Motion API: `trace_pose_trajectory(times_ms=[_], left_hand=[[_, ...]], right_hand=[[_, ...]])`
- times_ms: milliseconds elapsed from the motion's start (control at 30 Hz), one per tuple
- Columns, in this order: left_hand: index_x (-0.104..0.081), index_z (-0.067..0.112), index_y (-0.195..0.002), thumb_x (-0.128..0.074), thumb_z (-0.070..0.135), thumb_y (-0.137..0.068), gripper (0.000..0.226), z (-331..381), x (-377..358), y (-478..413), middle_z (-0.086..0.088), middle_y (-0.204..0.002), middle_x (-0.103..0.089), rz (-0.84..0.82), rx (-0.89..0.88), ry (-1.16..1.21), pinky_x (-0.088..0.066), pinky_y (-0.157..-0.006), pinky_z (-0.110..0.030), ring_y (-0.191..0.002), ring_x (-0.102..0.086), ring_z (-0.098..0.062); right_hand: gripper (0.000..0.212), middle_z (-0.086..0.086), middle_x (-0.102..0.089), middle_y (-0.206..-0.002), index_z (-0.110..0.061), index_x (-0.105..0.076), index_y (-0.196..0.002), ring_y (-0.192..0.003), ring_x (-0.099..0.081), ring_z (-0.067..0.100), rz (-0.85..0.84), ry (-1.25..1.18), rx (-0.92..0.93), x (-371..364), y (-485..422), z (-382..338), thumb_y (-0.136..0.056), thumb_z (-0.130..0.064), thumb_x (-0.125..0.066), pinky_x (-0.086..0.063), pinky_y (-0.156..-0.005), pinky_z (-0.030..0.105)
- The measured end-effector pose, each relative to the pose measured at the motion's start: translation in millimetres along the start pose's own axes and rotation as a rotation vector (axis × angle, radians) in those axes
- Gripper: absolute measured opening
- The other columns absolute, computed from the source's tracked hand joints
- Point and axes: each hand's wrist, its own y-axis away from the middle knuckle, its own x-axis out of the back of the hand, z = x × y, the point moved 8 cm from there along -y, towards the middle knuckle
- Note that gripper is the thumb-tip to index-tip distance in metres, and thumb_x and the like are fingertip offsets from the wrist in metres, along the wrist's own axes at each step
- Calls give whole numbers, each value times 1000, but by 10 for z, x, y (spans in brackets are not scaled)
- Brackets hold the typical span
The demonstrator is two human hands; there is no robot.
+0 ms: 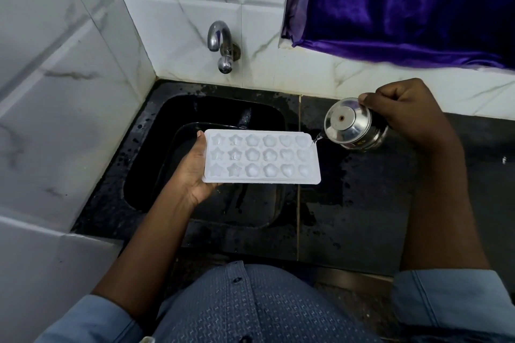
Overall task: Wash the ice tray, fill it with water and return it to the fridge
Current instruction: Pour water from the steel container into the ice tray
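Note:
A white ice tray (262,157) with star, flower and heart moulds is held level over the black sink (156,153). My left hand (192,172) supports it from beneath at its left end, thumb on the rim. My right hand (404,111) grips a steel vessel (354,125) tilted toward the tray. A thin stream of water (316,140) runs from the vessel's lip onto the tray's upper right corner.
A chrome tap (221,44) juts from the tiled wall above the sink, with no water running from it. Wet black granite counter (362,203) lies right of the sink. A purple curtain (404,8) hangs at the upper right. White tiled wall closes the left side.

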Motion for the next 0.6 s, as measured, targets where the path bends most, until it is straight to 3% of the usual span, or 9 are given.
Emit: trace_pose_trajectory(times_ms=[100,233,433,500,600], left_hand=[[-68,16,-135,-29,70,-107,72,3,-14,7,-13,-131,-76,3,4,-5,-63,-86,-48,-115,-76,-32],[-68,15,-136,-28,69,-107,73,0,-19,23,-14,-131,-75,21,9,-16,-59,-91,-51,-117,-74,-33],[-70,18,-129,-24,72,-106,74,-7,-32,18,-11,-122,-80,29,20,-35,-62,-81,-45,-104,-80,-28],[-70,18,-131,-24,73,-105,76,-15,-25,11,-11,-125,-78,28,19,-39,-61,-82,-46,-108,-79,-29],[-68,18,-135,-24,75,-103,79,-20,-20,12,-12,-128,-77,14,17,-49,-64,-82,-45,-115,-76,-31]], right_hand=[[52,24,-43,-56,3,-55,-60,-51,-41,19,5,1,7,3,4,-8,-95,-33,-71,-39,-61,34],[54,11,-40,-52,3,-52,-59,-50,-38,17,2,-7,12,6,-1,-5,-96,-31,-71,-37,-59,32],[52,-1,-40,-47,-6,-52,-54,-47,-37,12,-6,0,0,-5,-7,4,-97,-31,-71,-36,-52,25],[52,2,-40,-49,-5,-52,-55,-48,-37,13,-12,-2,1,-7,-2,10,-95,-33,-72,-36,-52,26],[54,20,-38,-55,0,-53,-60,-50,-38,16,-33,4,5,-18,18,5,-94,-37,-71,-36,-53,27]])
